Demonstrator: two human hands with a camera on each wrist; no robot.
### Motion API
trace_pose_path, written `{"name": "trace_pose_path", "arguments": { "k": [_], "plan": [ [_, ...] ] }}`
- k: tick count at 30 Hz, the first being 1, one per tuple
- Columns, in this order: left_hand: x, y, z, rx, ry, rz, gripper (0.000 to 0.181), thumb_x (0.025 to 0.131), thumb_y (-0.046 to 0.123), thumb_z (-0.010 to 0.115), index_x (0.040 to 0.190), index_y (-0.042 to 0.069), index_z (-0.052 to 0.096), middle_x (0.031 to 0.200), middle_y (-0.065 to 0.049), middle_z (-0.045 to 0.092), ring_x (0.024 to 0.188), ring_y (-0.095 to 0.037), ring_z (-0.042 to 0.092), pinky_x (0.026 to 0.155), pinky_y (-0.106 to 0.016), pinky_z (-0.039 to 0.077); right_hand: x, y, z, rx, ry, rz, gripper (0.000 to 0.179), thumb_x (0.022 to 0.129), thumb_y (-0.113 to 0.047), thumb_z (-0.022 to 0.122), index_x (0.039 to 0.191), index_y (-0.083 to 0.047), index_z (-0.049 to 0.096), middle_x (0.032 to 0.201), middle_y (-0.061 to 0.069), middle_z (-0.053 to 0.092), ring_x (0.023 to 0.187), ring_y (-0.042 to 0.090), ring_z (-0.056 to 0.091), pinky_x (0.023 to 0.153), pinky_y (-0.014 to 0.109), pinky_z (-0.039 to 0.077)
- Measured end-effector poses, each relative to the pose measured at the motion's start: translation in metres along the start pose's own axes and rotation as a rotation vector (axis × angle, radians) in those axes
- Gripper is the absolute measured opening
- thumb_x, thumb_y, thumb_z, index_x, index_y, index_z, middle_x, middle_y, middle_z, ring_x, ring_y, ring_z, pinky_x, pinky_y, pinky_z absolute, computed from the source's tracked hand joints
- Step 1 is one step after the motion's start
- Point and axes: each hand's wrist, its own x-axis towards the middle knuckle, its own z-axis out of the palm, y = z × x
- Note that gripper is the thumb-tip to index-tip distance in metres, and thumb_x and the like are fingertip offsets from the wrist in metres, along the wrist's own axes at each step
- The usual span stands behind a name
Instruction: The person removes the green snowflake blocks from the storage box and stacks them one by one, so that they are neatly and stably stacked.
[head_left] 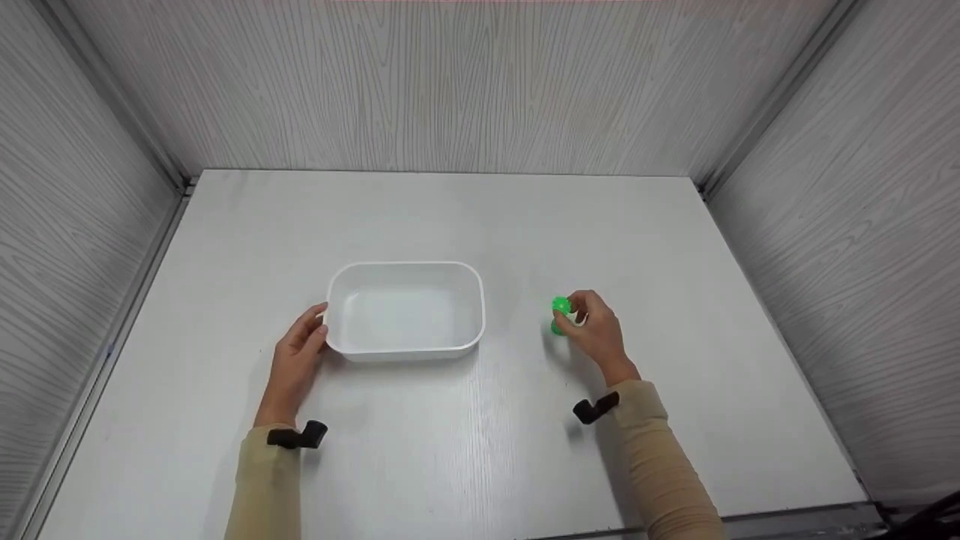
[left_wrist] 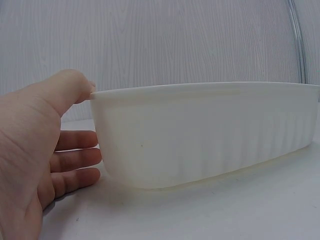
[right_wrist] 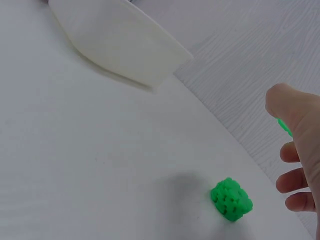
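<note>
In the head view, my left hand (head_left: 294, 369) rests at the left end of a white plastic tub (head_left: 405, 352). Its thumb meets the rim in the left wrist view, and the lower fingers (left_wrist: 75, 160) lie loosely against the outer wall. To the right of the tub, my right hand (head_left: 598, 334) pinches a small bright green knobbly piece (head_left: 561, 304) between thumb and fingertips. The thumb hides most of this piece in the right wrist view. Below that hand, a second green knobbly piece (right_wrist: 231, 199) lies on the table, partly covered by the hand in the head view.
The white table (head_left: 450, 217) is enclosed by wood-grain panels at the back (head_left: 420, 90), left and right. A black wrist mount (head_left: 298, 435) sits on the left sleeve and another (head_left: 596, 407) on the right one. The tub's inside floor shows bare.
</note>
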Motion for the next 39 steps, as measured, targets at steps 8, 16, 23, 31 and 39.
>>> {"name": "trace_pose_path", "arguments": {
  "k": [8,16,23,31,39],
  "plan": [
    [0.0,0.001,0.0,0.0,0.01,-0.007,0.044,0.094,0.038,0.052,0.136,0.027,0.048,0.13,-0.006,0.052,0.116,-0.02,0.051,0.092,-0.027,0.043,-0.013,0.01,-0.002,-0.06,-0.049,0.098,0.025,0.079,-0.02,0.071,0.094,-0.004,0.058,0.081,0.008,0.057,0.067,0.019,0.051,0.056,0.031,0.039],
    [0.001,0.002,0.0,-0.004,-0.001,-0.001,0.045,0.095,0.035,0.051,0.138,0.024,0.045,0.131,-0.011,0.051,0.117,-0.024,0.049,0.09,-0.024,0.044,-0.02,0.015,0.003,-0.113,-0.1,0.171,0.027,0.081,-0.023,0.071,0.097,-0.005,0.058,0.083,0.005,0.057,0.069,0.016,0.05,0.059,0.031,0.042],
    [0.002,0.001,0.0,-0.029,0.0,-0.01,0.044,0.096,0.031,0.051,0.139,0.023,0.045,0.132,-0.011,0.049,0.116,-0.023,0.05,0.09,-0.023,0.044,-0.022,0.016,0.005,-0.119,-0.12,0.217,0.03,0.082,-0.027,0.07,0.1,-0.006,0.058,0.082,0.003,0.056,0.071,0.016,0.051,0.06,0.032,0.044],
    [0.001,0.001,0.0,-0.009,0.0,-0.011,0.043,0.096,0.034,0.05,0.138,0.026,0.046,0.133,-0.009,0.05,0.117,-0.019,0.05,0.093,-0.024,0.042,-0.023,0.016,0.007,-0.127,-0.161,0.263,0.03,0.084,-0.031,0.067,0.1,-0.007,0.058,0.084,0.004,0.055,0.074,0.017,0.052,0.064,0.033,0.045],
    [-0.001,0.002,0.0,0.008,0.011,-0.009,0.042,0.094,0.039,0.051,0.136,0.03,0.047,0.131,-0.006,0.051,0.115,-0.018,0.051,0.092,-0.024,0.043,-0.023,0.013,0.008,-0.108,-0.178,0.304,0.043,0.087,-0.042,0.061,0.111,-0.007,0.056,0.093,0.007,0.055,0.083,0.022,0.053,0.073,0.039,0.045]
  ]
}}
